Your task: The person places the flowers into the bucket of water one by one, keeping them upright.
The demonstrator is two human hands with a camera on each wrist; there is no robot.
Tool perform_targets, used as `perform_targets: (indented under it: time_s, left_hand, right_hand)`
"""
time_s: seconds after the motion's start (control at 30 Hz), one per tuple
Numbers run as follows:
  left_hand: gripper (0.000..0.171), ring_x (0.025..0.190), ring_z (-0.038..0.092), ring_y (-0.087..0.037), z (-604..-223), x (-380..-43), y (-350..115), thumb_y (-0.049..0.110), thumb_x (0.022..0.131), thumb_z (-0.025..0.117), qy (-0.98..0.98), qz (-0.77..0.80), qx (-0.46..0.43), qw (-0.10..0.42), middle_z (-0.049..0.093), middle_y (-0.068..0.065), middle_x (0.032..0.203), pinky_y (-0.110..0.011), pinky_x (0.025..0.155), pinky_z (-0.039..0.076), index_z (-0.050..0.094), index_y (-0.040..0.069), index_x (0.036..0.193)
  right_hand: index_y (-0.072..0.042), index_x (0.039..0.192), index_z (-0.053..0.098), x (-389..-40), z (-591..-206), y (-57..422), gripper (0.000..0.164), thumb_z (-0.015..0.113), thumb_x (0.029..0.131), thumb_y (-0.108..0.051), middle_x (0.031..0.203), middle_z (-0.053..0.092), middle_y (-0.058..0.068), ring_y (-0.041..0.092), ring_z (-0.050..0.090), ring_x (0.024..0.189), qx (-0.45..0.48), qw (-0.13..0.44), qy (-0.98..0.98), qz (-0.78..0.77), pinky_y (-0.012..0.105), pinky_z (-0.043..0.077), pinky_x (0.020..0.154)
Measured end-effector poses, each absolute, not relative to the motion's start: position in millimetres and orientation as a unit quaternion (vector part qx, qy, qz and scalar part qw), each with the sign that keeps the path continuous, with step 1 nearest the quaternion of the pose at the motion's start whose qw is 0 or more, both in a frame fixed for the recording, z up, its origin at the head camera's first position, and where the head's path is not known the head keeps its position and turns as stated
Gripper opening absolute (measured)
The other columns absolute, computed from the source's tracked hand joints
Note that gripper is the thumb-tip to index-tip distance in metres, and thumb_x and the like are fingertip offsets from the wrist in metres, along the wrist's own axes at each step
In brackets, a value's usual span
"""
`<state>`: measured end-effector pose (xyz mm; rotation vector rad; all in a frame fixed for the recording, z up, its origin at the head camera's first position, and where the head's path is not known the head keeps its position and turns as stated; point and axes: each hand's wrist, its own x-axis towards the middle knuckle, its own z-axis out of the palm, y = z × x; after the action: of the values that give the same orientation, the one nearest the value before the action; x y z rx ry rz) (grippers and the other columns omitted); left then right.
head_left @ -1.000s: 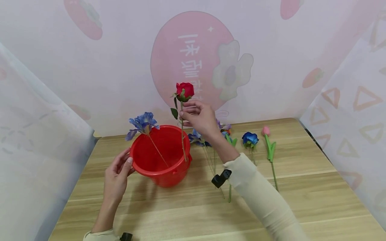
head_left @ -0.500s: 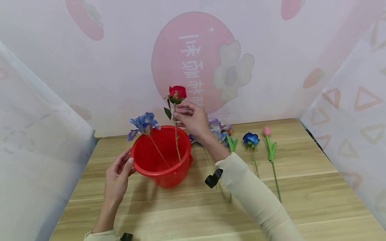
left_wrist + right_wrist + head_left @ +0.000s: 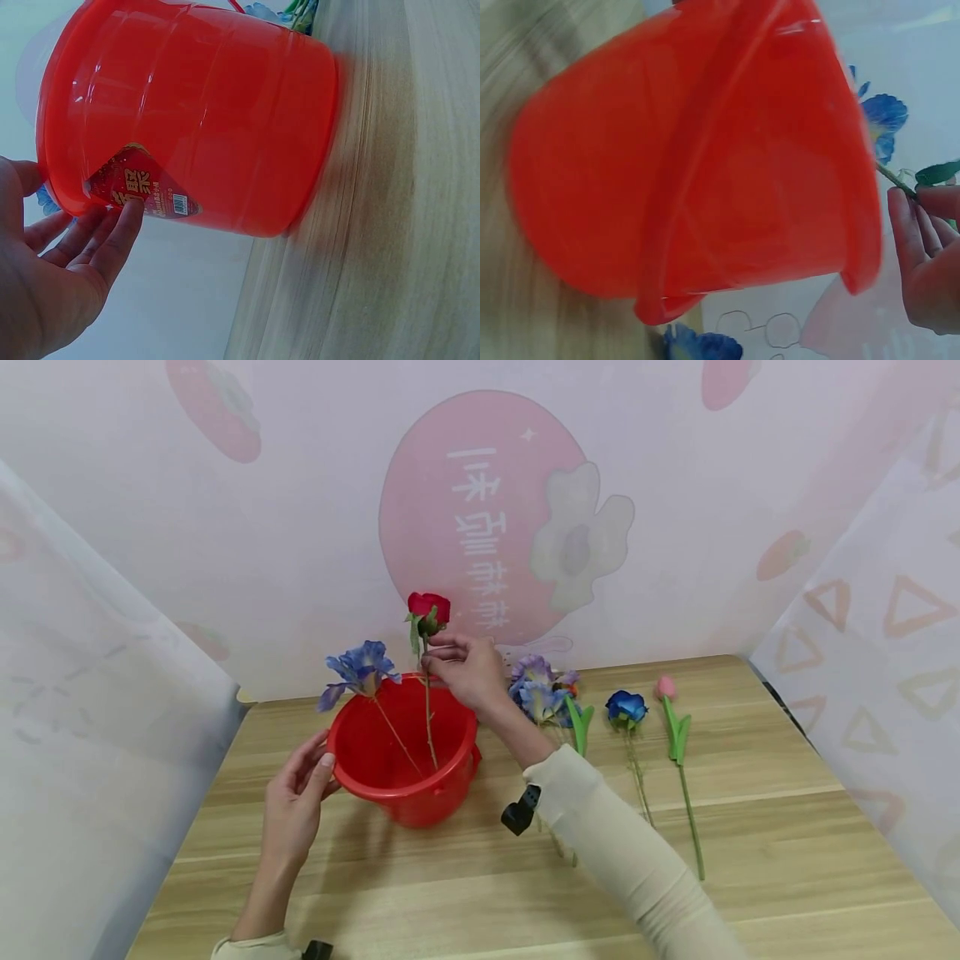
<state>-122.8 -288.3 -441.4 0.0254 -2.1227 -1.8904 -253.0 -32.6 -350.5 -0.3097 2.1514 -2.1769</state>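
With thumb and fingertips, my right hand [image 3: 474, 672] pinches the stem of an artificial red rose [image 3: 429, 612] just below its bloom. The rose stands nearly upright, its lower stem inside a red plastic bucket [image 3: 422, 810]. My left hand [image 3: 288, 822] holds the bucket's left rim; in the left wrist view, the fingers [image 3: 112, 244] lie against the outer wall beside a gold-lettered label [image 3: 142, 187]. A blue-violet iris [image 3: 362, 668] leans left in the bucket, its bloom above the rim. In the right wrist view, the bucket hides part of the rose's stem.
Right of the bucket, several irises [image 3: 538, 689] lie bunched on the wooden table [image 3: 765, 843], beside a green-leafed stem [image 3: 579, 727]. Further right lie a blue rose [image 3: 626, 707] and a pink tulip [image 3: 665, 687]. A patterned backdrop [image 3: 315, 527] stands behind the table.
My right hand has moved left and down with the red rose, bringing its stem from over the bucket's right rim to inside. My left hand stays at the rim.
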Motion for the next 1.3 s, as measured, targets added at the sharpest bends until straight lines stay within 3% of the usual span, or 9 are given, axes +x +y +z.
perform_targets:
  time_s: [0.33,0.63,0.9,1.3]
  left_hand:
    - [0.048,0.109,0.074,-0.004,-440,-122,-288,0.017,0.110,0.061,-0.749,-0.645,0.018,0.146,0.070,0.009,0.130,-0.017,0.084,0.064,0.054,0.002,0.156]
    - [0.048,0.107,0.074,-0.002,-441,-122,-289,0.016,0.110,0.061,-0.751,-0.643,0.018,0.147,0.070,0.011,0.130,-0.017,0.084,0.064,0.054,0.003,0.156]
    - [0.048,0.106,0.074,-0.002,-441,-122,-289,0.017,0.110,0.061,-0.755,-0.639,0.018,0.150,0.070,0.010,0.131,-0.017,0.084,0.064,0.054,0.003,0.155]
    - [0.048,0.107,0.075,-0.003,-442,-122,-289,0.017,0.110,0.061,-0.752,-0.642,0.016,0.148,0.070,0.008,0.131,-0.017,0.084,0.064,0.054,0.003,0.156]
  right_hand:
    - [0.000,0.129,0.072,-253,-367,-42,0.032,0.076,0.097,-0.001,0.117,0.079,0.021,0.034,0.081,0.102,-0.106,0.028,0.718,-0.687,0.043,0.069,0.083]
    - [-0.007,0.125,0.075,-253,-367,-45,0.028,0.078,0.098,-0.009,0.115,0.081,0.013,0.027,0.081,0.100,-0.126,0.017,0.798,-0.589,0.033,0.069,0.079]
    - [-0.002,0.128,0.073,-251,-363,-45,0.033,0.076,0.096,-0.002,0.117,0.080,0.016,0.029,0.081,0.101,-0.129,0.031,0.815,-0.564,0.033,0.069,0.076]
    - [-0.006,0.132,0.072,-243,-351,-23,0.033,0.075,0.100,-0.009,0.120,0.079,0.013,0.027,0.080,0.101,-0.126,0.064,0.815,-0.563,0.033,0.069,0.073]
